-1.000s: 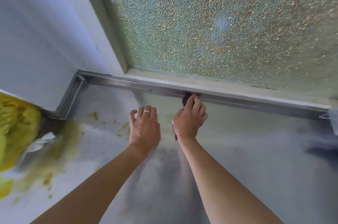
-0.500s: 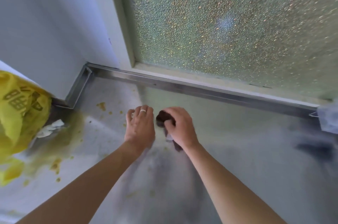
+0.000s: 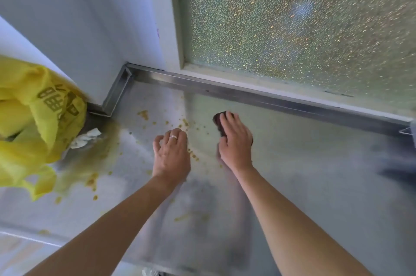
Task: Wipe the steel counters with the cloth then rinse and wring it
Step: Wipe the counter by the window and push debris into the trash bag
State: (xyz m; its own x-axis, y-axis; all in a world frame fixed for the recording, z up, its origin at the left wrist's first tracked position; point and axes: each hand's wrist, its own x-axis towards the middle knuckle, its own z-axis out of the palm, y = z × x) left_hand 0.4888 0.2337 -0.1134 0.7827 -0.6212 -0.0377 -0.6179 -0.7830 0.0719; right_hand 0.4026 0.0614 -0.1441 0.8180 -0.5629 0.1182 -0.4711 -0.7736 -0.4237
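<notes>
A steel counter (image 3: 315, 174) runs below a frosted window. My right hand (image 3: 235, 140) lies over a dark brown cloth (image 3: 219, 121) and presses it onto the steel, fingers wrapped over its top; only the cloth's far end shows. My left hand (image 3: 172, 154), with a ring on one finger, rests on the counter just left of it, fingers bent downward and holding nothing. Yellowish crumbs and smears (image 3: 186, 123) lie scattered in front of and to the left of both hands.
A yellow plastic bag (image 3: 33, 122) sits at the left by the wall, with crumpled white paper (image 3: 86, 138) beside it. A raised steel lip (image 3: 270, 97) borders the counter under the window and turns at the wall corner (image 3: 117, 93). The counter's near edge (image 3: 33, 236) is at lower left.
My right hand pulled the cloth back from the steel lip toward the left, then slid it out again to the right and forward. The left hand stayed planted on the counter.
</notes>
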